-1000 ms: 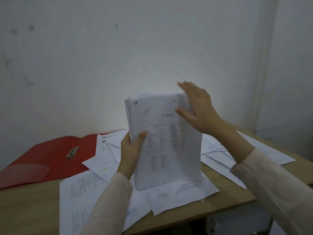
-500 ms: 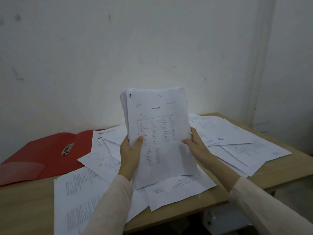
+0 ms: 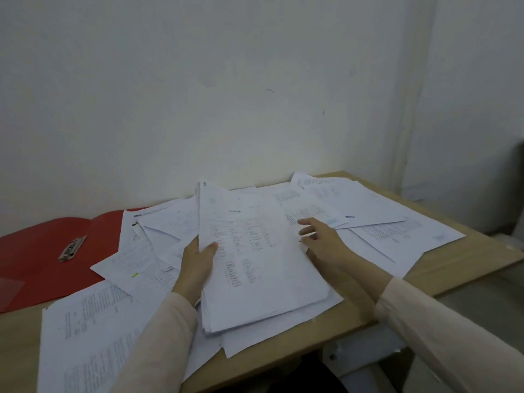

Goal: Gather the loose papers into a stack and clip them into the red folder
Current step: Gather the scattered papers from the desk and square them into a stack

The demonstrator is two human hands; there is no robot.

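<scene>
A thick stack of printed papers [image 3: 263, 259] lies tilted low over the table's middle, its near end resting on loose sheets. My left hand [image 3: 198, 259] grips the stack's left edge, thumb on top. My right hand [image 3: 323, 242] is at the stack's right edge, fingers spread and apart, holding nothing that I can see. The red folder [image 3: 42, 251] lies open at the left, its metal clip [image 3: 72, 248] flat on it. Loose papers [image 3: 377, 219] are scattered around the stack.
The wooden table [image 3: 465, 259] stands against a white wall. More loose sheets [image 3: 93, 336] cover the near left, some overhanging the front edge. A clear pocket [image 3: 11, 287] sits on the folder's near corner. A white frame shows below the table's right edge.
The stack, held upright on edge before, has been tipped down toward flat on the table. My right hand moved from the stack's top to its right edge, then loosened with fingers spread.
</scene>
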